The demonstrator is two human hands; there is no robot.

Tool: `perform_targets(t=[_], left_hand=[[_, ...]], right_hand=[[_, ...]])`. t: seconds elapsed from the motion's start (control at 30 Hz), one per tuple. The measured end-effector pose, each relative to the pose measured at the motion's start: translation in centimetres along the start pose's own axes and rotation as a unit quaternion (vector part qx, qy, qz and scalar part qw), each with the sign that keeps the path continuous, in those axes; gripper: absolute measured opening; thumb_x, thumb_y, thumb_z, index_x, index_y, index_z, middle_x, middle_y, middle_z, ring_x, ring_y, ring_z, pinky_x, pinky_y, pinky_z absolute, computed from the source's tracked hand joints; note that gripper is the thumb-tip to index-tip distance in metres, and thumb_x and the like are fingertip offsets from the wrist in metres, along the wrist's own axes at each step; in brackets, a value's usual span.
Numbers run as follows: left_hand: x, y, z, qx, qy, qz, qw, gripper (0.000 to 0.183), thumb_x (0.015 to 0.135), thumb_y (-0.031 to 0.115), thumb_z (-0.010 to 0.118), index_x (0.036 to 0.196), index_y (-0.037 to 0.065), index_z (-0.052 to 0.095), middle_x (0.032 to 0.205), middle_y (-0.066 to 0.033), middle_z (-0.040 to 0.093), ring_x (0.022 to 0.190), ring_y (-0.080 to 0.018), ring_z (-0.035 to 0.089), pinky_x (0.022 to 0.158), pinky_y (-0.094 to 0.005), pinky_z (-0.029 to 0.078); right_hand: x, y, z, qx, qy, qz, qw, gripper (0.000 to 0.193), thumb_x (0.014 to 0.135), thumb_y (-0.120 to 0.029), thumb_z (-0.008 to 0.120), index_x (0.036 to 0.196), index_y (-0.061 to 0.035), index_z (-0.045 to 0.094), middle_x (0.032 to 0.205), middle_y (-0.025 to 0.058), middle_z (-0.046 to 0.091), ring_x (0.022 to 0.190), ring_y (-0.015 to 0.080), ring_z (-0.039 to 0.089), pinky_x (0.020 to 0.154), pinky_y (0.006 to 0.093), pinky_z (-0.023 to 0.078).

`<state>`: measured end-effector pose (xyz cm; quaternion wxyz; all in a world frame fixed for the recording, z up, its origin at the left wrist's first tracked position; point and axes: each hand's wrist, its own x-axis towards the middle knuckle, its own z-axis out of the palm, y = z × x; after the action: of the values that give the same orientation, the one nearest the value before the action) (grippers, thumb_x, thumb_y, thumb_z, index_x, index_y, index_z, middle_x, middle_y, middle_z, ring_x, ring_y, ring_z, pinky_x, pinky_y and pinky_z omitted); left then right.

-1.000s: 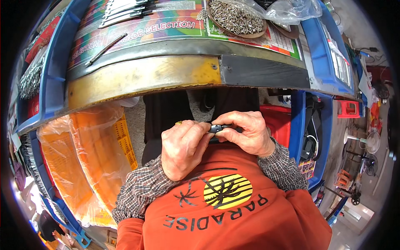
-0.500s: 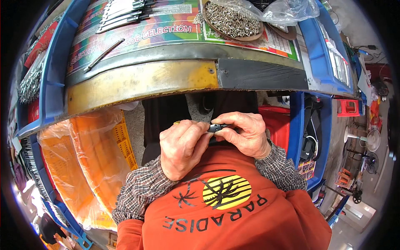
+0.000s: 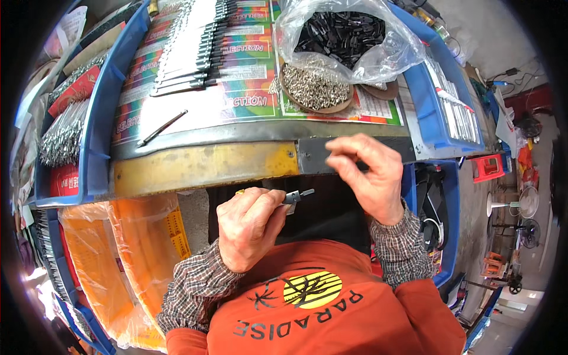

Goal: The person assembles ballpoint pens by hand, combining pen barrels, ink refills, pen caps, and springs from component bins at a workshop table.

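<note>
My left hand is closed, pinching a small dark grey cylindrical part between thumb and fingers. A thin metal stem sticks out of that part's right end. Raised beside the table's front edge is my right hand, its thumb and index finger curved and apart; I see nothing between them. Beyond it on the table, a shallow brown dish holds many small silver metal pins. Behind the dish, an open clear plastic bag contains a heap of black parts.
A slim pen-like rod lies near the table edge. Farther back is a row of silver and black pen-like pieces. Blue bins flank the table, one holding metal rods. An orange plastic-wrapped crate stands at lower left.
My right hand has let go of the small part and moved up and right toward the table edge. My left hand keeps hold of it. The view has shifted, showing more tabletop.
</note>
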<state>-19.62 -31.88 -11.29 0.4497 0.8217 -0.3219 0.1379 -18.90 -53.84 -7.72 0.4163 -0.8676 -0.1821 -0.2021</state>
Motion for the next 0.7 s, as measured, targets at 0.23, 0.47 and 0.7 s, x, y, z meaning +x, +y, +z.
perform_targets(t=[0.23,0.47,0.7], left_hand=[[0.4,-0.5,-1.0,0.013,0.027,-0.013,0.999,0.02,0.071,-0.002,0.075,0.087,0.002,0.064,0.07,-0.0088,0.061,0.055,-0.0205,0.057,0.05,-0.03,0.045],[0.7,-0.6,-1.4,0.034,0.019,-0.032,0.999,0.02,0.071,-0.001,0.074,0.087,0.003,0.063,0.068,-0.0085,0.059,0.056,-0.0223,0.057,0.051,-0.0314,0.046],[0.7,-0.7,-1.1,0.026,0.022,-0.038,0.999,0.02,0.07,-0.001,0.075,0.086,0.003,0.064,0.067,-0.0087,0.059,0.055,-0.0234,0.057,0.051,-0.0321,0.045]], right_hand=[[3.0,3.1,0.1,-0.18,0.041,-0.021,0.983,0.018,0.074,-0.003,0.071,0.091,-0.0036,0.065,0.081,0.0073,0.06,0.075,0.0248,0.055,0.066,0.036,0.045],[3.9,3.5,0.6,-0.202,0.039,-0.04,0.978,0.019,0.072,-0.004,0.072,0.091,-0.0051,0.066,0.086,0.0069,0.057,0.083,0.0258,0.053,0.07,0.0373,0.045],[4.0,3.6,1.1,-0.203,0.023,-0.033,0.978,0.018,0.073,-0.002,0.071,0.091,-0.0023,0.067,0.085,0.0088,0.058,0.082,0.025,0.054,0.07,0.036,0.044]])
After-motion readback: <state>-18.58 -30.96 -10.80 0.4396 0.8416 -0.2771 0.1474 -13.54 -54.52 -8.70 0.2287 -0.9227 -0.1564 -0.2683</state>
